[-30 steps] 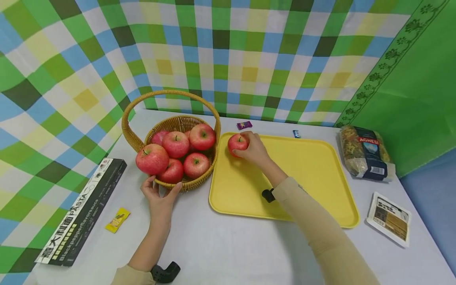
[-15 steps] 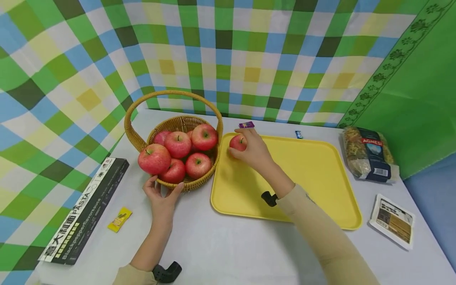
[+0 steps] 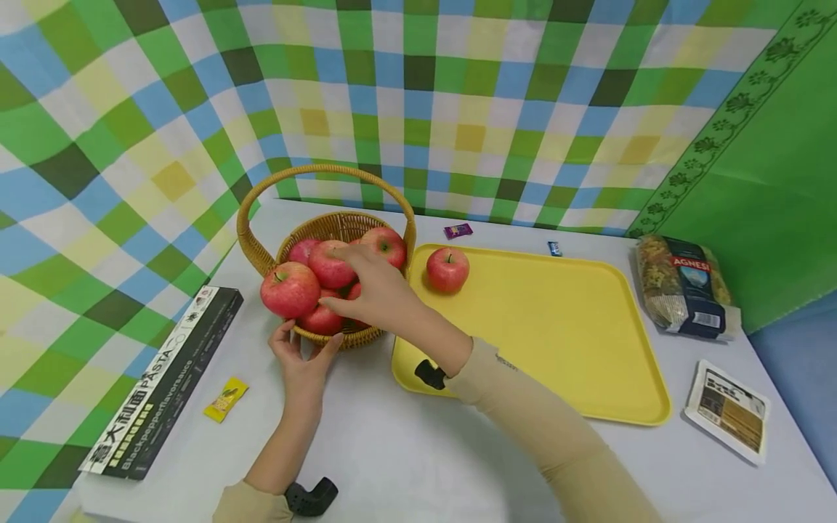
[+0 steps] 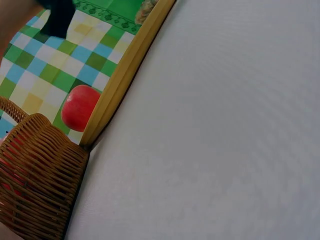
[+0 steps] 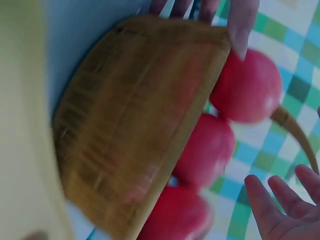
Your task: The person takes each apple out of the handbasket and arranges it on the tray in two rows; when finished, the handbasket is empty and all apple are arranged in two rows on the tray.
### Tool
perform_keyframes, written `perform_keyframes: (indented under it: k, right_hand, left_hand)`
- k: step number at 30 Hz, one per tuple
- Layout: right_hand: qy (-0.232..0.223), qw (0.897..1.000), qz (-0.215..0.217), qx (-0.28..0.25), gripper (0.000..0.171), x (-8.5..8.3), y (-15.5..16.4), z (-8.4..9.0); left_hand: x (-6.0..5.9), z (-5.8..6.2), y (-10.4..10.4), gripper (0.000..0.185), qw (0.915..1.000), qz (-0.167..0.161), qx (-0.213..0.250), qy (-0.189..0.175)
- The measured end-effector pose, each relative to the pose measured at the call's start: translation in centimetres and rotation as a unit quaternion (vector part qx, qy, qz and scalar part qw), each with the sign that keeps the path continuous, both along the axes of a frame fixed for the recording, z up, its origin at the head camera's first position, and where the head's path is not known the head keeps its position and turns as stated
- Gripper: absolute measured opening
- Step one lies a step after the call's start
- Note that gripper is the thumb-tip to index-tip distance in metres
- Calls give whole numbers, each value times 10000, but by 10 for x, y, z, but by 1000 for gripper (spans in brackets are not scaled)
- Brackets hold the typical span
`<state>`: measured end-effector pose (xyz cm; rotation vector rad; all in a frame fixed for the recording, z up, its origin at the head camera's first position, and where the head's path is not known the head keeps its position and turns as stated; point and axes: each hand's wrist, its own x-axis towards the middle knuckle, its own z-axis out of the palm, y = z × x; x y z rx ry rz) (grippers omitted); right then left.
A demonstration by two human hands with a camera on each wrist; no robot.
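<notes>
Nearest, left hand [image 3: 302, 361] pressed against the near wall of the wicker basket [image 3: 340, 338], thumb and fingers spread wide around it, not closed. Just beyond, right hand [image 3: 370, 290] over the heaped apples [image 3: 290, 289], fingers loosely spread, holding nothing. Farther right, single apple [image 3: 447, 269] upright in the far-left corner of the yellow tray [image 3: 562, 341], apart from both hands.

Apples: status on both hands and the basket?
Right hand open over basket apples, gripping none. Left hand steadies wicker basket at its front rim. One apple on yellow tray. Nothing in the way.
</notes>
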<state>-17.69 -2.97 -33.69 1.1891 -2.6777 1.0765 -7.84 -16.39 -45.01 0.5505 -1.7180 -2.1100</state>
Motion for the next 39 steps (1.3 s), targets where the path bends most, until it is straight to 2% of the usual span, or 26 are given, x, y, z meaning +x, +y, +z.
perform_keyframes:
  k: [7,14,19,25,30,35,39]
  right_hand:
    - [296,9962,121,812,67,5,-49,-1]
    - [452,9815,-250,1843,74,7,-76,-9]
    - [631,9753,-487,2060,73,8,-84,-8]
    - [537,9795,-601,1849,71,8,-80,-4]
    - [464,9874,-611,1381,71,8,-61,5]
    - [356,9952,-633,654,72,9,-22,22]
    - [243,9969,-755,-18,70,10,20,30]
  left_hand:
    - [0,-1,-1,71,9999,8,-93,-44]
    - [-2,-5,-1,73,9999,90,-33,74]
    - [-1,-6,-2,73,9999,88,-65,108]
    - [-1,-6,-1,72,9999,111,-70,97]
    - [0,-4,0,74,9999,93,-103,-55]
    - [1,-1,0,75,9997,0,-107,-197]
    - [1,1,0,75,9998,-18,-51,-186]
